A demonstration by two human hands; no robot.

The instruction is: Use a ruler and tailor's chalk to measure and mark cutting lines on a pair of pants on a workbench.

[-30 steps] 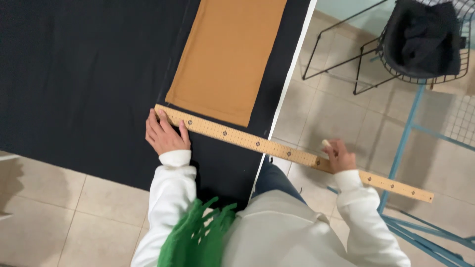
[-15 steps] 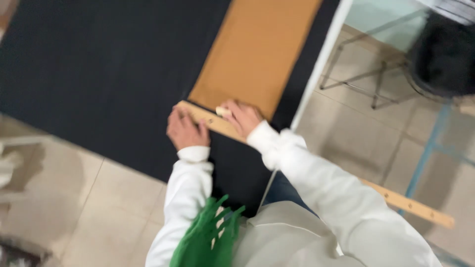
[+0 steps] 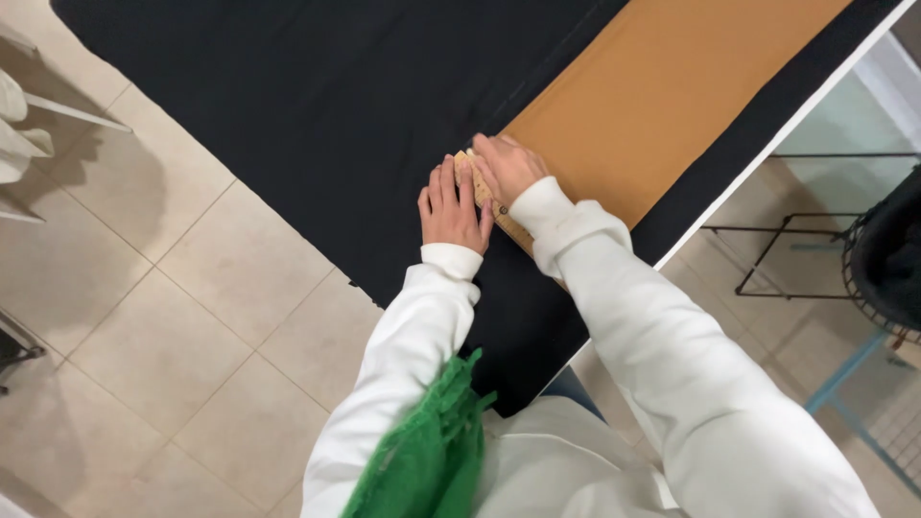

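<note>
I note left grip (image 3: 453,206) spread flat, pressing wooden ruler (image 3: 477,187) onto black cloth (image 3: 317,105), right grip (image 3: 508,168) beside it, fingers laid over ruler end, closure unclear, brown paper pattern (image 3: 662,96) just beyond, ruler mostly hidden under sleeve (image 3: 662,326), counter (image 3: 767,125) edge cut off.

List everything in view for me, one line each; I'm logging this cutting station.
fabric: one, black, spread over the table.
paper sheet: one, tan-brown, long, lying on the fabric.
ruler: one, wooden, mostly hidden under the hands at the sheet's near end.
table edge: one, white, right of the fabric.
wire basket: one, black, far right on the floor.
floor tiles: beige, left and below.
scarf: one, green, at the chest.
left hand: flat on the ruler.
right hand: flat beside it, white sleeve.
</note>
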